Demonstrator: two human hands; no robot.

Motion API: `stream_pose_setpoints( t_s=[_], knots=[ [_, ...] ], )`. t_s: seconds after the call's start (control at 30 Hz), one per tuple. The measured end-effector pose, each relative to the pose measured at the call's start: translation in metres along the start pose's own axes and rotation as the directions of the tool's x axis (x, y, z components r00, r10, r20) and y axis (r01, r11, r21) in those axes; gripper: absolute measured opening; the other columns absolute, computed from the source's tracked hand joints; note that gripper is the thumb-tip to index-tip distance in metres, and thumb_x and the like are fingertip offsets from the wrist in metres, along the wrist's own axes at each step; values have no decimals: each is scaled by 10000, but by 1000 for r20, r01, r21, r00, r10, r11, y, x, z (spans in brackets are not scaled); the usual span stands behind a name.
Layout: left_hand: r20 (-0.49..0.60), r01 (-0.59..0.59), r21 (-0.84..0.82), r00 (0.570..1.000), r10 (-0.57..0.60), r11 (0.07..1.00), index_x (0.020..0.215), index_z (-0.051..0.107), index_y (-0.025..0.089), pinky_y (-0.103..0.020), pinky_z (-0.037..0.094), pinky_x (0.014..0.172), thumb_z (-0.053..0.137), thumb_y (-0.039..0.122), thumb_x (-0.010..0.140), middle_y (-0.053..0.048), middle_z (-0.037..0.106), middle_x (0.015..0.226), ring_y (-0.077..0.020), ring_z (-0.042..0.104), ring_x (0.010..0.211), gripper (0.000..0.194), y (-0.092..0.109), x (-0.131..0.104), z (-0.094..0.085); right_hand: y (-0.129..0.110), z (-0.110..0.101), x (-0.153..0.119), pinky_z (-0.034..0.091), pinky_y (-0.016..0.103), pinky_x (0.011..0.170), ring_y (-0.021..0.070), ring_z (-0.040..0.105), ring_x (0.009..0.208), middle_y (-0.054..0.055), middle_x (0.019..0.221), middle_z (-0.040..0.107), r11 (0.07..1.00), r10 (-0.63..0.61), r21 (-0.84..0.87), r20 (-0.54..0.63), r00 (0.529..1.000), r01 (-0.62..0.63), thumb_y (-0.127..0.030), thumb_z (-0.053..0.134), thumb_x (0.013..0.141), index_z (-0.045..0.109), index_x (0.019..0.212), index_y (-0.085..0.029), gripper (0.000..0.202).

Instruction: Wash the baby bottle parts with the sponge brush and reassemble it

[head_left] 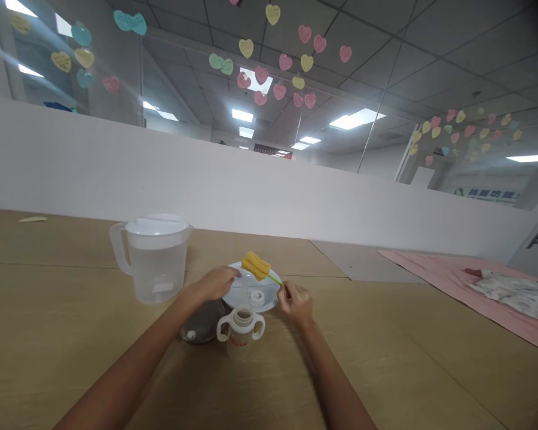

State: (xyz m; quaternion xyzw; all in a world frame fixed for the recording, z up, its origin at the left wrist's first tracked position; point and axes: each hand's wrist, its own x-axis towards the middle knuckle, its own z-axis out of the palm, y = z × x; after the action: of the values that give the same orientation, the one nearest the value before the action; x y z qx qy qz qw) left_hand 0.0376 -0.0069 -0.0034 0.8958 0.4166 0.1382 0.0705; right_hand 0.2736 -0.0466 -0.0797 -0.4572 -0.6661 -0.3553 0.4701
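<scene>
My right hand [297,303] is closed on the thin green handle of a yellow sponge brush [256,266], whose head hangs over a shallow white bowl [269,303]. At the bowl's left rim is my left hand [217,282], fingers bent and pressed together; whatever lies between them is hidden. Inside the bowl rests a small white ring [257,298]. Nearer to me, between my forearms, a two-handled baby bottle [241,331] stands upright with its top uncovered. Partly under my left wrist lies a dark grey round dish or lid [205,322] with a small white piece near its edge.
A clear lidded pitcher [158,269] holding water stands left of the bowl. On the far right, a pink cloth [412,263] carries a patterned white garment [511,289]. A low white wall [269,197] with glass above it closes off the brown tabletop [385,358].
</scene>
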Motion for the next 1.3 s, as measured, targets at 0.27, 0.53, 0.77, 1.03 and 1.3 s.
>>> stream_pose_setpoints(
  t_s=[0.27, 0.53, 0.77, 1.03, 1.3],
  knots=[
    [33, -116, -72, 992, 119, 991, 1136, 552, 142, -293, 328, 998, 334, 100, 814, -85, 511, 1274, -170, 462, 1165, 391, 6, 5, 31, 0, 0, 0, 277, 215, 471, 77, 407, 407, -34, 441, 458, 1000, -16, 13, 0, 1000, 16, -174, 435, 785, 520, 603, -172, 201],
    [-15, -102, -45, 995, 102, 994, 1067, 603, 173, -325, 387, 926, 372, 166, 811, -82, 599, 1147, -226, 534, 1053, 345, 8, 5, 31, 0, -1, 0, 277, 218, 472, 84, 416, 412, -29, 435, 460, 1000, -16, 4, 3, 1000, 16, -174, 439, 778, 521, 600, -174, 196],
    [-99, 57, -9, 993, -57, 998, 867, 659, 145, -345, 445, 785, 481, 150, 722, -122, 666, 945, -252, 597, 889, 230, 6, 9, 34, 0, 0, 0, 275, 218, 470, 84, 416, 411, -31, 434, 463, 1000, -19, 5, -3, 1000, 19, -169, 444, 776, 526, 607, -173, 187],
    [-259, 136, -135, 951, -167, 982, 898, 623, 138, -287, 463, 728, 472, 154, 725, -98, 674, 903, -195, 622, 816, 231, 3, 9, 4, 0, 0, 0, 269, 220, 480, 80, 406, 410, -32, 436, 463, 1000, 2, 6, 6, 1000, -2, -175, 442, 777, 524, 601, -170, 195],
    [-315, 56, -247, 940, -135, 967, 993, 532, 144, -223, 480, 642, 473, 133, 713, -37, 649, 856, -134, 625, 720, 286, 5, 6, -11, -2, 2, -2, 262, 220, 483, 81, 409, 414, -28, 439, 473, 1000, 4, -16, 40, 999, -3, -195, 415, 794, 518, 591, -171, 229]
  ],
)
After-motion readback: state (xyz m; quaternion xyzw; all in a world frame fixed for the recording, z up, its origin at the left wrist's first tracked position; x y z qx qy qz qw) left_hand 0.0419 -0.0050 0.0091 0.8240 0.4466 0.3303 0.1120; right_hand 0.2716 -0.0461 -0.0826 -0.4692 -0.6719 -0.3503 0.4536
